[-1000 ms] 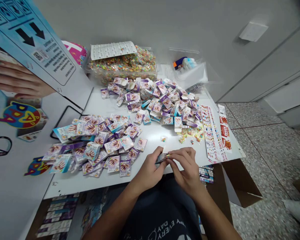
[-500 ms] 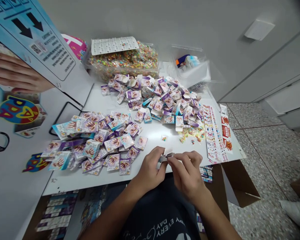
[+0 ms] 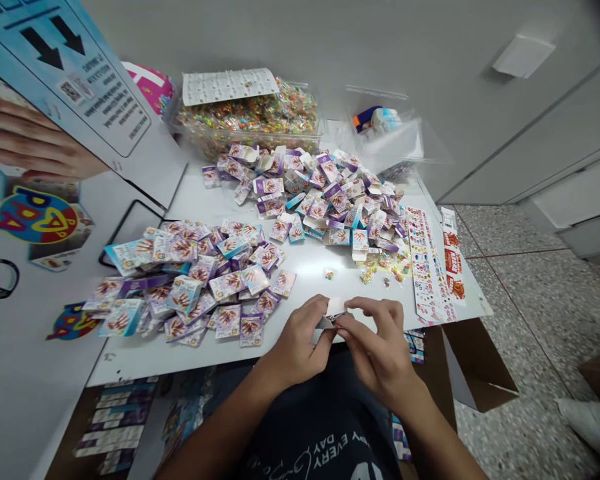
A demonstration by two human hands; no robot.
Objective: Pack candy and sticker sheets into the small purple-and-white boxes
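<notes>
Just above my lap, at the table's front edge, a small cardboard box [image 3: 336,308] has its white flap raised. My left hand [image 3: 300,340] grips it from the left between thumb and fingers. From the right, my right hand [image 3: 380,340] pinches the box at its open end, index finger at the flap and thumb lower down. Most of the box is covered by the fingers, and its contents are too small to make out. Beyond the hands lies a little clear packet of coloured beads [image 3: 329,275]. More bead packets [image 3: 387,268] lie in a cluster to its right.
Closed-looking boxes [image 3: 227,283] are heaped at left; open boxes [image 3: 320,193] are piled farther back. Behind stand a clear tub of bead packets [image 3: 200,133] and another clear container [image 3: 397,143]. Sticker sheets [image 3: 423,267] lie at right. An open carton [image 3: 485,367] sits below the table.
The box's white flap now stands up more visibly. My right index finger has lifted and spread away from the thumb along the flap. My left hand keeps its hold.
</notes>
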